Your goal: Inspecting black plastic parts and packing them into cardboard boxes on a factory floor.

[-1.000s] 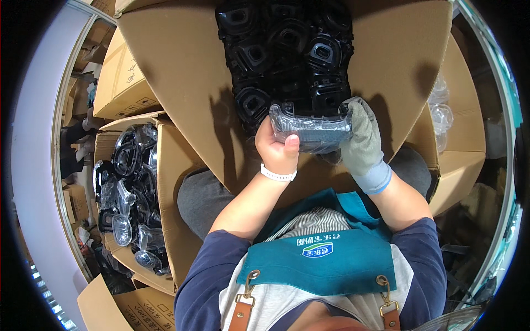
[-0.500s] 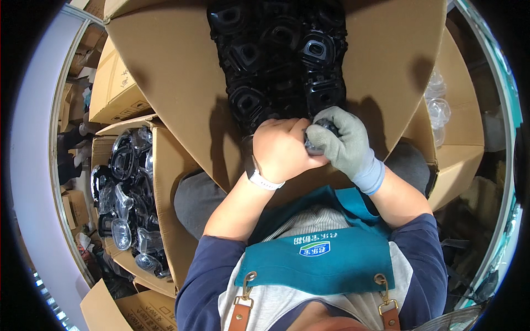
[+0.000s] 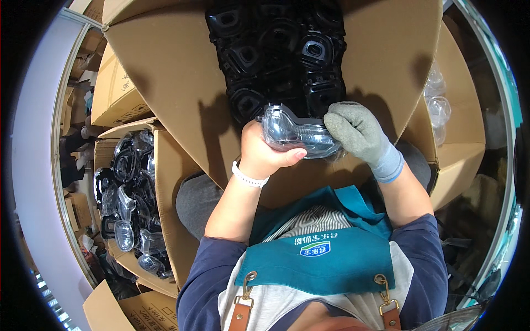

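Observation:
Both hands hold a clear plastic case with a dark lower part (image 3: 301, 138), tilted over the near edge of a large cardboard box (image 3: 171, 60). My left hand (image 3: 259, 151), bare and with a white wristband below it, grips the case's left end, thumb along the near side. The right hand (image 3: 356, 129) wears a grey glove, its fingers pinching the right end. Some loose clear film seems to hang around the case. Beyond the hands, rows of glossy black moulded plastic pieces (image 3: 245, 55) fill the middle of the box; the deeper ones are lost in shadow.
At left stands an open carton (image 3: 168, 204) with clear-and-black plastic cases (image 3: 126, 207) piled inside. A closed carton (image 3: 116, 91) sits behind it. On the right, another open carton (image 3: 461, 165) contains clear plastic shells (image 3: 439, 110). Carton flaps (image 3: 105, 309) stick out at lower left.
The case, mostly covered by my hands before, now shows its long side. My left hand has shifted left and turned to its end; my right has moved slightly right.

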The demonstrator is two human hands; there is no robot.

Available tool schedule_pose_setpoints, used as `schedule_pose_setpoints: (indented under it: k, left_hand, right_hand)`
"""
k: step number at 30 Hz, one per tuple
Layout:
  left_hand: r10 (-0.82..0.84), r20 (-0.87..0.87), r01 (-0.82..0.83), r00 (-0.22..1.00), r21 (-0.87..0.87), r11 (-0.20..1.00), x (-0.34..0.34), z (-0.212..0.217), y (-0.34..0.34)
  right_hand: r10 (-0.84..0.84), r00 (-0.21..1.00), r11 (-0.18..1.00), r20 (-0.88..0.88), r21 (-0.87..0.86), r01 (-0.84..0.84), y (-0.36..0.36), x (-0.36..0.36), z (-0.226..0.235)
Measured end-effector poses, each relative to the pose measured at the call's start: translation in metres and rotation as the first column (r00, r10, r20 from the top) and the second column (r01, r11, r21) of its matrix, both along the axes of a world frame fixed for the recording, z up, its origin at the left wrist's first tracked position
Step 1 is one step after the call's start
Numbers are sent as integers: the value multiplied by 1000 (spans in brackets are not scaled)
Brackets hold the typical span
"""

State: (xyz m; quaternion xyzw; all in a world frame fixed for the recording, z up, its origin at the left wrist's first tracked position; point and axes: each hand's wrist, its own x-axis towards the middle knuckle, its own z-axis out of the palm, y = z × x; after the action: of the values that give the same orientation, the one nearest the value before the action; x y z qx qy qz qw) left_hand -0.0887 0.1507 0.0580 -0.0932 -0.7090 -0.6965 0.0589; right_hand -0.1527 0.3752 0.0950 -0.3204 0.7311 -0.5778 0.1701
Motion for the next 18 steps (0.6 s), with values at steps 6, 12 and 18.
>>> schedule_pose_setpoints:
  k: [6,12,18]
  left_hand:
    - [-64,10,64,998,13,998,-2,4,-6]
    - [-54,-46,52,997,-57,997,-3,5,-9]
    - [-30,-11,31,999,62,998,-3,4,-12]
  right_hand:
    - [133,936,978,327,108,-176,10,-5,4]
    - [191,928,982,320,-61,-181,6,-1,-7]
    - [121,921,991,371,9,-134,2,11,19]
